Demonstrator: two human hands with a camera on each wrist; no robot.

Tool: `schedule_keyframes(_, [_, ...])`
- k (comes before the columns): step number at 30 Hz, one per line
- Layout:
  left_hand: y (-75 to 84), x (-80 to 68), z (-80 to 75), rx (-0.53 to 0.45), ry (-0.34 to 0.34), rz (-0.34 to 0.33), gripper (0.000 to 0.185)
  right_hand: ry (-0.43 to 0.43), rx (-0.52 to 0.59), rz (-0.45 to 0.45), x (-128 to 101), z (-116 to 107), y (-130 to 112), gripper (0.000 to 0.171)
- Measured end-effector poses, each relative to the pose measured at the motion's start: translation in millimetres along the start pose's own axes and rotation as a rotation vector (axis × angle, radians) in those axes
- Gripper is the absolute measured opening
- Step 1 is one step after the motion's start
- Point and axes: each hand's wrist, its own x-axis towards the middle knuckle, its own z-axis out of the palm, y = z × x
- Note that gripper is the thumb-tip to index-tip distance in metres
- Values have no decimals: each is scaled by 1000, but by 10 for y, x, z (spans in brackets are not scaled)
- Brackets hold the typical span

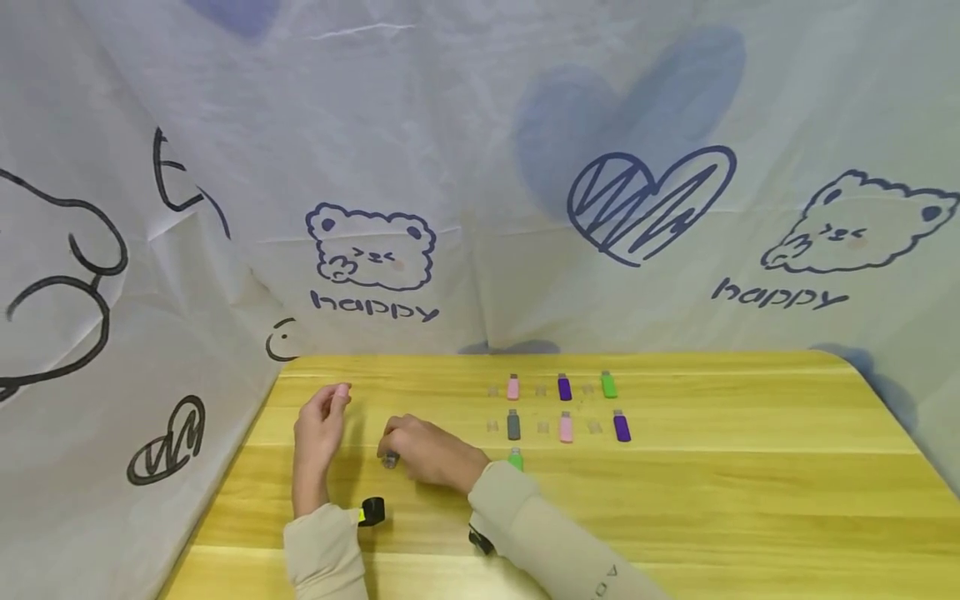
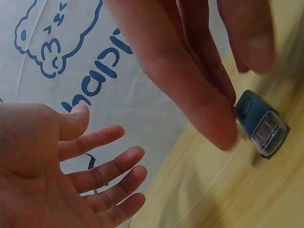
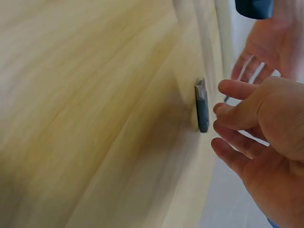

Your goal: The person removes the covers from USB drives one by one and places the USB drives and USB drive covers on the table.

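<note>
A dark grey-teal USB flash drive [image 2: 259, 121] with its metal plug showing lies just under the fingertips of my right hand [image 1: 423, 450]. In the right wrist view a narrow gap shows between this USB flash drive [image 3: 202, 107] and the loosely bent fingers [image 3: 232, 111]. My left hand [image 1: 318, 429] is raised to the left of it, fingers spread and relaxed, palm turned inward, holding nothing. In the left wrist view the left hand [image 2: 42, 166] appears beside the right hand's fingers [image 2: 190, 90].
Two rows of USB flash drives stand farther right: pink [image 1: 513, 387], purple [image 1: 564, 387] and green [image 1: 608, 385] behind, grey [image 1: 513, 425], pink [image 1: 566, 427] and purple [image 1: 622, 427] in front. Small clear pieces [image 1: 543, 427] lie between them. My right sleeve partly hides another green drive [image 1: 516, 458].
</note>
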Motion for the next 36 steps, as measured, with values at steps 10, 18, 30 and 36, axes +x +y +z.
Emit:
schedule_keyframes(10, [20,-15,45,-44,-2,-23,51,22,-105,-24,43,59,53,17])
schedule_keyframes(18, [36,-10,39,-55,11,-8,51,35,-146,-39,40,54,90,10])
schedule_keyframes(30, [13,-14,28,-65,14,9,48,89,56,69,-153,-132,137,12])
schedule_keyframes(36, [49,20,54,-90,-8,15,47,150,246,129,-368,-262,188,15])
